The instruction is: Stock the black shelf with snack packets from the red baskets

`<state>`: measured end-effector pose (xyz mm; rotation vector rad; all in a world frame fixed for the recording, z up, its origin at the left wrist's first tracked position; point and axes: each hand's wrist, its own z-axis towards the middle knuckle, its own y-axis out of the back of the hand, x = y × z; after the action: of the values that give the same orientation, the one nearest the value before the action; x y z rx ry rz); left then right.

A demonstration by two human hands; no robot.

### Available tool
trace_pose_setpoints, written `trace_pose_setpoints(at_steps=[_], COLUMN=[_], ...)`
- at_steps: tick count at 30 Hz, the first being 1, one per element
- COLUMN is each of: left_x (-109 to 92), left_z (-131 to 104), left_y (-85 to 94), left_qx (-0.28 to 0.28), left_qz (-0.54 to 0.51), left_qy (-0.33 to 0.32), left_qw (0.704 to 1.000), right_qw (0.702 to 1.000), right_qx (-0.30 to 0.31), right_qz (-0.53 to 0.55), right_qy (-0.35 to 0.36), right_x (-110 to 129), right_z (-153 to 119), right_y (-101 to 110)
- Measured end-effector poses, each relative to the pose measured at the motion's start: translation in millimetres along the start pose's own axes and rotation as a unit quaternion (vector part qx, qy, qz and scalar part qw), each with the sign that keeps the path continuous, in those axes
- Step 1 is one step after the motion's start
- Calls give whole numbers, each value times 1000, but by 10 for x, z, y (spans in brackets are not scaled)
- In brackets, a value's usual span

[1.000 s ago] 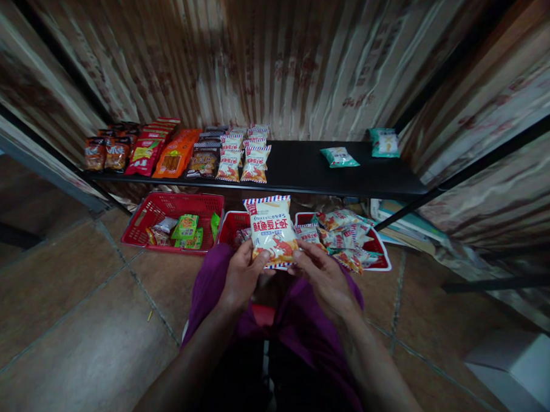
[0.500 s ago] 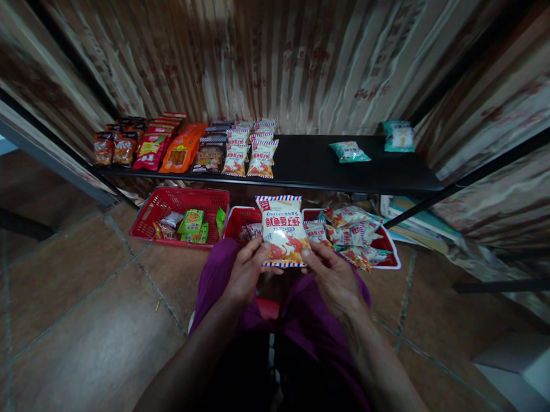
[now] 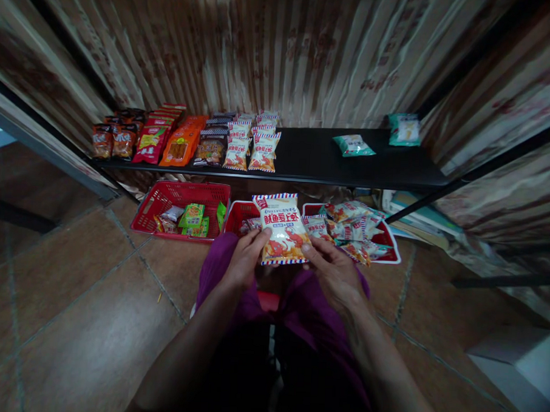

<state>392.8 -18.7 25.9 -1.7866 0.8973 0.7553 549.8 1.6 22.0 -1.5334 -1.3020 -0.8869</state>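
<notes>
Slightly higher in frame than before, the shelf [image 3: 304,152] carries two rows of matching bags [image 3: 236,152] at upper centre. Fingers of your left hand [image 3: 245,259] and right hand [image 3: 338,278] pinch another bag [image 3: 283,233] mid-frame; more bags [image 3: 351,229] fill the basket [image 3: 397,251], centre right.

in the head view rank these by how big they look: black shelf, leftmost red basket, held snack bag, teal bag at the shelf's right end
1. black shelf
2. leftmost red basket
3. held snack bag, enlarged by nearness
4. right-end teal bag
</notes>
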Motion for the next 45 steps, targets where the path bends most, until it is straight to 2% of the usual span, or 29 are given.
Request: trace_pose_setpoints(at_steps=[7, 11, 15, 30, 37, 40, 45], left_x=[-35, -48, -49, -10, 18, 15, -2], left_z=[56, 51, 44, 41, 66, 58, 43], left_y=[-73, -110, -134, -162, -123, -109, -108], left_qx=[-19, -24, -26, -23, -18, -16, -8], left_qz=[-49, -55, -38, -43, -33, -32, -37], left_qy=[-4, -22, -26, -14, 0, -7, 6], left_qw=[999, 998, 999, 999, 999, 999, 999], right_qw=[997, 990, 986, 989, 993, 991, 987], right_qx=[11, 9, 49, -8, 8, 9, -25], right_qz=[80, 130, 121, 111, 96, 113, 148], right_qy=[-15, -62, -101, -93, -74, -72, -59], right_x=[18, -35, -100, -100, -132, -131, -128], right_z=[-83, -169, -232, -277, -296, -296, -264], right_y=[-95, -197, -255, -317, -302, -282, -236])
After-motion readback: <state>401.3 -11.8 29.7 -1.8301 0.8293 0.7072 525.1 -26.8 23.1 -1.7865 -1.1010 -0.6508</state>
